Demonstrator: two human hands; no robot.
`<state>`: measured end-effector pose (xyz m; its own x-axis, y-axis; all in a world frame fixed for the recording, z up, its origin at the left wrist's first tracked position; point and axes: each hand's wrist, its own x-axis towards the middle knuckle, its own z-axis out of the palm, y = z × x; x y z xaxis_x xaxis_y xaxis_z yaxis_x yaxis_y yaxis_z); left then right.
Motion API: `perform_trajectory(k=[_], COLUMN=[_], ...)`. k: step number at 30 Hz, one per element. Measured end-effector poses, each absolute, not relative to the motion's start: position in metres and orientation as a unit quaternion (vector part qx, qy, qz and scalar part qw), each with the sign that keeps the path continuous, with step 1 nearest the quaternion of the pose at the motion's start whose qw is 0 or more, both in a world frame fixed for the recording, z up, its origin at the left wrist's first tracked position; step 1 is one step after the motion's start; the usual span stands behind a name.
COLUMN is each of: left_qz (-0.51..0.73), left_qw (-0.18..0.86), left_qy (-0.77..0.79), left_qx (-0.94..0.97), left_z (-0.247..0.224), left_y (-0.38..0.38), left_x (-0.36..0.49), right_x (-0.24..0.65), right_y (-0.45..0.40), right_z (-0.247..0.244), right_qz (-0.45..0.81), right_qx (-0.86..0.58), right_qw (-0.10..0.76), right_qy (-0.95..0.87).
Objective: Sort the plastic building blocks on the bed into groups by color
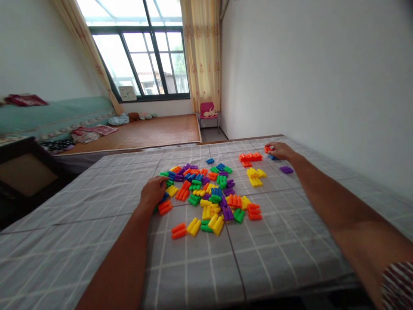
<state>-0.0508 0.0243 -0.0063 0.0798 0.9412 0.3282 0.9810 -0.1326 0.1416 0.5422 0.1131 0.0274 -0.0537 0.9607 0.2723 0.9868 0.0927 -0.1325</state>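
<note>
My left hand (154,191) is at the left edge of a loose heap of plastic building blocks (196,187), shaped like short joined tubes. Its fingers reach out against a green block (164,174), and part of the hand hides blocks beneath it. Farther off to the right, my right hand (280,150) pinches an orange block (267,149). Just below those fingers a blue block (272,157) lies on the cloth. Close by are a purple group of blocks (286,169), an orange group (250,158) and a yellow group (256,176).
A grey checked cloth (106,224) covers the table. A white wall (316,77) runs along the right. Beyond the table are a low bed platform (164,129), a pink chair (207,110) and a window. A dark chair back (26,176) stands at the left.
</note>
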Motion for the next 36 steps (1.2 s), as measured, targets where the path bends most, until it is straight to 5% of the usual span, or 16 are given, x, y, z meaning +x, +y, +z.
perform_trajectory(k=[6,15,24,36], left_qz=[-0.168,-0.163,-0.155,-0.167], left_qw=[0.061,0.055,0.048,0.038], left_qy=[-0.653,-0.659,-0.655,-0.653], left_qx=[-0.736,-0.732,-0.738,-0.738], left_z=[-0.006,-0.004,-0.005,-0.002], left_y=[0.023,0.022,0.023,0.018], left_x=[-0.051,-0.049,-0.048,-0.045], right_x=[0.518,0.494,0.436,0.38], right_y=[0.116,0.098,0.108,0.15], right_z=[0.034,0.023,0.048,0.027], right_qz=[0.025,0.04,0.008,-0.034], right_qx=[-0.634,-0.582,-0.533,-0.583], right_qw=[0.16,0.067,0.147,-0.094], right_qy=[-0.756,-0.81,-0.833,-0.807])
